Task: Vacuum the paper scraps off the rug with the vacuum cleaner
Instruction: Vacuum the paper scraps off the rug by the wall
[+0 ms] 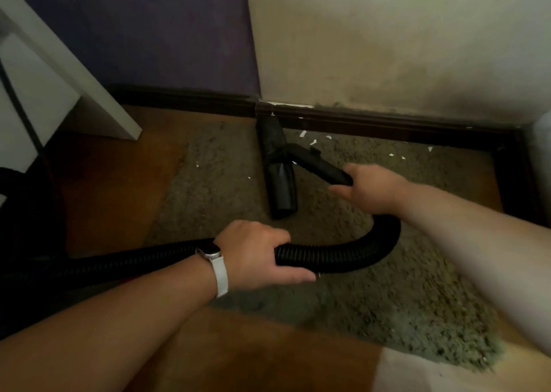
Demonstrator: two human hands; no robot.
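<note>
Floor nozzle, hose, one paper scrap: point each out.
floor nozzle (281, 189), head view, nearer half of its black body.
hose (328, 254), head view, ribbed bend.
paper scrap (302, 134), head view, middle of the white piece.

white furniture panel (89, 87) stands left, dark skirting board (387, 123) behind.

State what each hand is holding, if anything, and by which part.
The left hand grips the ribbed hose partway along its length. The right hand holds the rigid tube at its rear end, behind the floor nozzle.
</note>
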